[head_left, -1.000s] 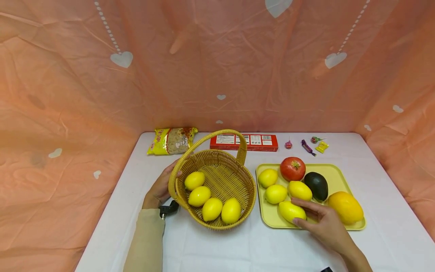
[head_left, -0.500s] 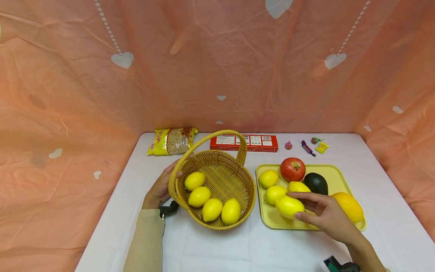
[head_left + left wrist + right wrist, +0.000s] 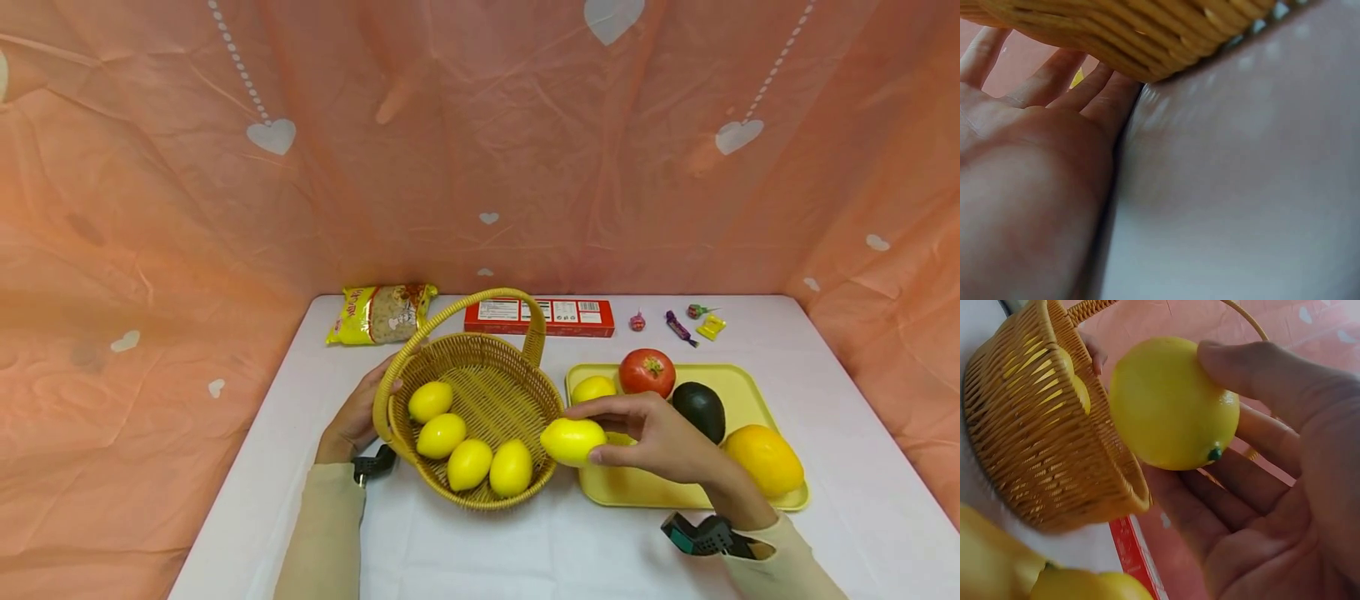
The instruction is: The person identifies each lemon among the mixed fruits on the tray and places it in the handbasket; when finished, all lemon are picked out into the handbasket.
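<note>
My right hand (image 3: 660, 437) pinches a lemon (image 3: 573, 442) between thumb and fingers, at the right rim of the wicker basket (image 3: 551, 392). In the right wrist view that lemon (image 3: 1172, 403) is held above the rim, its green stem end towards the palm. Several lemons (image 3: 470, 464) lie inside the basket along its left and front. My left hand (image 3: 356, 417) holds the basket's left side, a digit over the rim near the handle base. The left wrist view shows its fingers (image 3: 1054, 78) against the outer wicker wall (image 3: 1147, 37).
Right of the basket, a yellow tray (image 3: 738, 383) bears a red pomegranate-like fruit (image 3: 647, 372), a dark avocado (image 3: 699, 411), an orange-yellow fruit (image 3: 763, 458) and lemons (image 3: 594, 388), partly hidden. Behind stand a yellow food bag (image 3: 382, 314), a red box (image 3: 592, 318) and wrapped candies (image 3: 678, 327).
My right hand has lifted a lemon off the tray and carried it left to the basket's rim. The left hand and basket stay in place.
</note>
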A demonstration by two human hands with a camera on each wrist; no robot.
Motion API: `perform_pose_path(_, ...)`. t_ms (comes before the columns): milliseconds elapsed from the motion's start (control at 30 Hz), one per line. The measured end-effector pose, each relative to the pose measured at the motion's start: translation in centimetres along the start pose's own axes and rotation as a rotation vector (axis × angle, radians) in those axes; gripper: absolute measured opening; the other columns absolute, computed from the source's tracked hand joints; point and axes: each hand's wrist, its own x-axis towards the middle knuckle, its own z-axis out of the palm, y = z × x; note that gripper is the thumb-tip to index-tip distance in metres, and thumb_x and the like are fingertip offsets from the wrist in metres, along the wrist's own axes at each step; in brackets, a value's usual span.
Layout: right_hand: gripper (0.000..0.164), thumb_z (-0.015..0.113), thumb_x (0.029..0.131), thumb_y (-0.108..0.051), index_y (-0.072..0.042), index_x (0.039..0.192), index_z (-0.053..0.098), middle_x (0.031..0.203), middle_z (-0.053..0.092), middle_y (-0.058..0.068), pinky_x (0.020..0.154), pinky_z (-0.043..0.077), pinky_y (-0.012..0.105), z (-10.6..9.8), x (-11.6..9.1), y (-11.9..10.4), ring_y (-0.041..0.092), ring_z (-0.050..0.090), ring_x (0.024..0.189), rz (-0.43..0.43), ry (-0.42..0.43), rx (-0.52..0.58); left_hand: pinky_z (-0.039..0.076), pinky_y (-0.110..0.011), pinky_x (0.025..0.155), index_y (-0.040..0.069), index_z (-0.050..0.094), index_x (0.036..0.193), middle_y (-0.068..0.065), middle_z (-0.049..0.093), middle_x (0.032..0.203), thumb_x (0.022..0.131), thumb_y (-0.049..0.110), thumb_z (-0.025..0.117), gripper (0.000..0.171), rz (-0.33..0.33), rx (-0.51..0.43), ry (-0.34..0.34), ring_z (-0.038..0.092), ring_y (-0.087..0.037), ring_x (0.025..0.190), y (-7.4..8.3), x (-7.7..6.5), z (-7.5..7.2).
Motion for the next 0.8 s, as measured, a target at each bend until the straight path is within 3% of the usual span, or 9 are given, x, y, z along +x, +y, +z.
perform_pose_path(200, 0.044, 0.080, 0.099, -0.010, -0.009, 0.142, 0.073, 0.138, 0.077, 0.006, 0.101, 0.063, 0.030, 0.6, 1.9, 0.0, 0.017, 0.075, 0.116, -0.023, -0.107, 0.004, 0.051, -0.029, 0.119, 0.013, 0.037, 0.171, 0.000, 0.041, 0.175, 0.115, 0.005, 0.038, 0.057, 0.009, 0.011, -0.008, 0.056, -0.011, 0.147, -0.1, 0.0, 0.1)
perform_pose_path(467, 0.043, 0.087, 0.095, -0.024, -0.020, 0.137, 0.078, 0.129, 0.079, -0.007, 0.097, 0.062, 0.028, 1.2, 3.8, -1.2, 0.010, 0.070, 0.108, -0.046, -0.141, -0.228, 0.052, -0.030, 0.118, 0.014, 0.037, 0.172, 0.002, 0.046, 0.170, 0.115, 0.005, 0.039, 0.058, 0.004, 0.018, -0.002, 0.057, -0.011, 0.145, 0.0, -0.1, 0.0)
perform_pose_path(800, 0.040, 0.084, 0.095, -0.023, -0.024, 0.135, 0.079, 0.130, 0.078, -0.013, 0.103, 0.061, 0.029, 2.2, 5.8, -2.3, 0.008, 0.072, 0.116, 0.016, -0.270, -0.318, 0.053, -0.030, 0.117, 0.013, 0.038, 0.171, 0.004, 0.049, 0.168, 0.115, 0.004, 0.039, 0.057, 0.007, 0.003, -0.001, 0.059, -0.011, 0.143, 0.1, -0.2, 0.2)
